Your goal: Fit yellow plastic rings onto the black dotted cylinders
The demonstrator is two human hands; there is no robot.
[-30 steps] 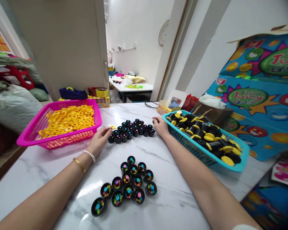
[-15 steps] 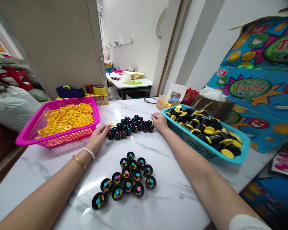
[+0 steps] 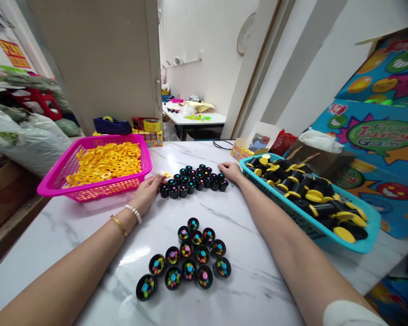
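Observation:
Several small black cups with coloured candies in them stand upright in a tight group at mid-table. My left hand rests at the group's left side, fingers stretched out, their tips at the nearest cups. On the opposite side, my right hand lies low on the table with its fingers extended, just behind the rightmost cups. Neither hand visibly holds anything. Closer to me is a looser group of black cups, their candies showing from above. Yellow rings lie behind my left fingertips.
A pink basket of yellow rings stands at left. A turquoise basket of black cylinders with yellow ends is at right. Behind are a tape dispenser and an opened carton; blue gum boxes are stacked at right.
The view has turned slightly left, so everything sits further right in the picture. Both hands remain beside the far cup group. A small turquoise candy now shows near its right end.

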